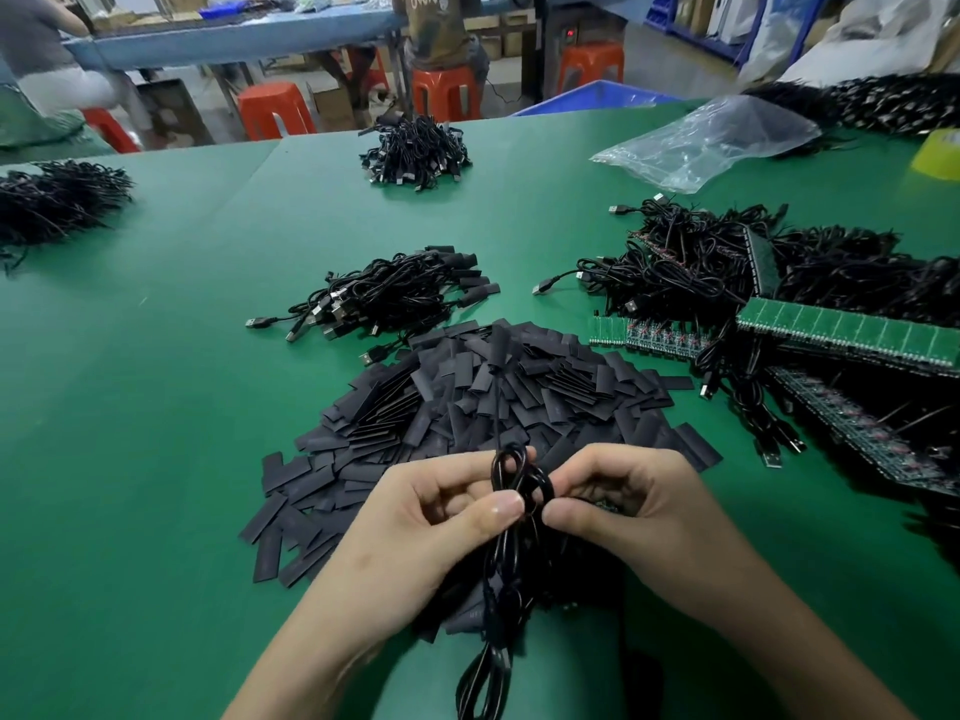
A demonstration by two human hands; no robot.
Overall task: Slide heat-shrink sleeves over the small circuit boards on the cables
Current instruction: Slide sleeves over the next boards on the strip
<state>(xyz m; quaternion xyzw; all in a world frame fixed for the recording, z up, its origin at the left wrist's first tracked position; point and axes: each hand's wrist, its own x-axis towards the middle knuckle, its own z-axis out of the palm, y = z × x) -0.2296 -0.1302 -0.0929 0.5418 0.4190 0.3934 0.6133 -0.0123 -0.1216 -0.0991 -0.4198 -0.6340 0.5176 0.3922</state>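
A wide heap of flat black heat-shrink sleeves (467,402) lies on the green table (156,407) in front of me. Both hands hold a bundle of looped black cable (511,543) above its near edge. My left hand (431,517) pinches the cable loops between thumb and fingers. My right hand (628,496) curls round the cable's other side, and a small circuit board (605,506) peeks out under its fingers. One strand runs up from the loops to a sleeve-covered end (500,345). The cable tail hangs down toward me.
A pile of sleeved USB cables (395,298) lies behind the sleeve heap. Green board panels (841,330) with tangled cables sit at the right. More cable piles rest at the far centre (415,153) and far left (57,200). A clear plastic bag (711,137) lies at the far right.
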